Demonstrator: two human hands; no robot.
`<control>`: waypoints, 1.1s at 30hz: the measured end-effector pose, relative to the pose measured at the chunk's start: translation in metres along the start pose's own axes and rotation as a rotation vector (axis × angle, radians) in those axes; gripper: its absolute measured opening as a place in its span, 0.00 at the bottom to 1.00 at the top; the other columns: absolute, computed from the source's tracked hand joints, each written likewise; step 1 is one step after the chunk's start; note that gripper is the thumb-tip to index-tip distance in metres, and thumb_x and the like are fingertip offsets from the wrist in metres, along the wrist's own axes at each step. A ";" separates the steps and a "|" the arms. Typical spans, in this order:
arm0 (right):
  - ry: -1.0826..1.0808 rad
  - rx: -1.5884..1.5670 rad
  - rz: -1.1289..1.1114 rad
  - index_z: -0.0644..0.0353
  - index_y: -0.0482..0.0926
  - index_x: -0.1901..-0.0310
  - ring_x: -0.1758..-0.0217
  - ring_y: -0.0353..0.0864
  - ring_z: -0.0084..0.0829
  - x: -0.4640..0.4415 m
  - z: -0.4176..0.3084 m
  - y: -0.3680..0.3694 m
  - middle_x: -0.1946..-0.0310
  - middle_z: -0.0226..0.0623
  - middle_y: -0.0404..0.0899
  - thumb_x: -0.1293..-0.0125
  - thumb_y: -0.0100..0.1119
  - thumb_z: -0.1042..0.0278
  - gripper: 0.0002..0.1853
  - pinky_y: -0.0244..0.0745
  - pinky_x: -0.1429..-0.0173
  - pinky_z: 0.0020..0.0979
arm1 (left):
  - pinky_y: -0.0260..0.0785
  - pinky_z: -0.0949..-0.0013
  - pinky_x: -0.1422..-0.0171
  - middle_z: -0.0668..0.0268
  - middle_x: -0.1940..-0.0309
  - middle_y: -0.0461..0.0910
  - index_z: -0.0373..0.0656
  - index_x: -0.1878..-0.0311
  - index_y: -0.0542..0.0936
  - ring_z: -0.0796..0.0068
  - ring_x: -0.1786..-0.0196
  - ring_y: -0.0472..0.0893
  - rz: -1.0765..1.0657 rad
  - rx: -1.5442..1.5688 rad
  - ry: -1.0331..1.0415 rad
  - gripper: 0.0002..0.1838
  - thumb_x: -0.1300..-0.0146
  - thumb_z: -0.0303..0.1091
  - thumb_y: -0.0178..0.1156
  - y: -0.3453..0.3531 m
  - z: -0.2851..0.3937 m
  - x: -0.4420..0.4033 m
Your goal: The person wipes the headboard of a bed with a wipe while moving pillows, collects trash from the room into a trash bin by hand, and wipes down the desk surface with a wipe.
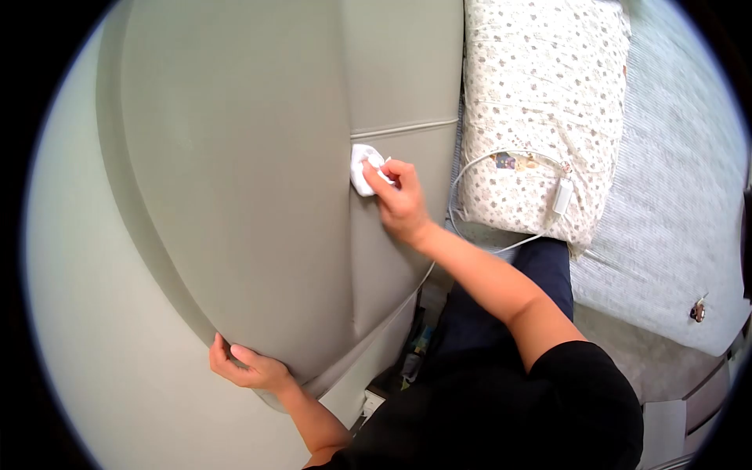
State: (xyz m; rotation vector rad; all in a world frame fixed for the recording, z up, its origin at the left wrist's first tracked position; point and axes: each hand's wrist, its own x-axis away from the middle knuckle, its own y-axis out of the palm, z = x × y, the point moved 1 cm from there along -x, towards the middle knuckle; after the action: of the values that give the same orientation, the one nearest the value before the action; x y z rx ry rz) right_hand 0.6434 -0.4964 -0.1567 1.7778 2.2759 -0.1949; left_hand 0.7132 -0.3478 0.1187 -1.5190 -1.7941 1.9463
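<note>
While the right hand pinches the white cloth, left hand loosely spread, the raised seam could snag it.

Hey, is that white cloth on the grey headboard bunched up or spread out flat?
Bunched up: the white cloth shows as a small crumpled wad in the right hand, against the grey headboard.
</note>
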 end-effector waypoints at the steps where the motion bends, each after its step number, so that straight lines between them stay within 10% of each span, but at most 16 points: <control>1: -0.032 0.036 0.022 0.58 0.76 0.48 0.57 0.70 0.42 0.000 0.019 -0.006 0.60 0.43 0.68 0.50 0.52 0.87 0.25 0.72 0.55 0.34 | 0.65 0.63 0.50 0.57 0.53 0.71 0.35 0.51 0.74 0.64 0.53 0.71 -0.008 0.010 -0.002 0.17 0.35 0.36 0.44 0.001 0.000 -0.001; 9: 0.683 0.350 0.286 0.66 0.76 0.59 0.57 0.72 0.46 -0.039 0.127 -0.030 0.60 0.50 0.71 0.45 0.47 0.79 0.12 0.68 0.51 0.38 | 0.66 0.63 0.50 0.58 0.55 0.72 0.34 0.52 0.73 0.64 0.54 0.72 0.018 0.043 0.043 0.16 0.36 0.33 0.43 0.007 -0.008 -0.001; 18: -0.129 0.109 0.013 0.60 0.78 0.53 0.59 0.71 0.42 -0.081 0.013 -0.009 0.61 0.43 0.70 0.50 0.50 0.84 0.21 0.72 0.56 0.36 | 0.66 0.62 0.49 0.57 0.55 0.72 0.33 0.51 0.73 0.63 0.54 0.72 0.001 0.023 0.082 0.17 0.35 0.33 0.41 0.007 -0.011 -0.001; 28: 1.073 0.166 0.196 0.66 0.78 0.60 0.56 0.72 0.52 -0.094 0.226 -0.047 0.60 0.55 0.74 0.48 0.47 0.78 0.14 0.69 0.51 0.41 | 0.61 0.56 0.42 0.55 0.46 0.65 0.38 0.40 0.67 0.57 0.44 0.66 -0.157 0.003 0.207 0.27 0.36 0.47 0.48 0.006 0.023 -0.029; 31: 1.239 -0.013 0.446 0.69 0.78 0.63 0.54 0.72 0.53 -0.125 0.205 -0.039 0.62 0.58 0.76 0.48 0.45 0.78 0.13 0.67 0.49 0.41 | 0.61 0.54 0.42 0.55 0.44 0.63 0.39 0.38 0.65 0.56 0.43 0.65 -0.186 -0.016 0.224 0.35 0.42 0.56 0.54 0.021 0.045 -0.051; 33: 0.874 0.186 0.346 0.69 0.75 0.56 0.57 0.71 0.47 -0.137 0.168 -0.039 0.61 0.54 0.71 0.40 0.44 0.76 0.13 0.66 0.50 0.38 | 0.60 0.54 0.41 0.55 0.44 0.63 0.39 0.39 0.65 0.57 0.43 0.65 -0.158 -0.001 0.246 0.37 0.44 0.58 0.56 0.030 0.049 -0.059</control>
State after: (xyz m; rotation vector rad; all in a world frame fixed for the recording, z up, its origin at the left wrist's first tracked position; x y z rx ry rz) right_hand 0.6551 -0.6773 -0.2821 2.7015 2.4229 0.5628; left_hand 0.7248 -0.4285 0.1203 -1.4906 -1.7508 1.6103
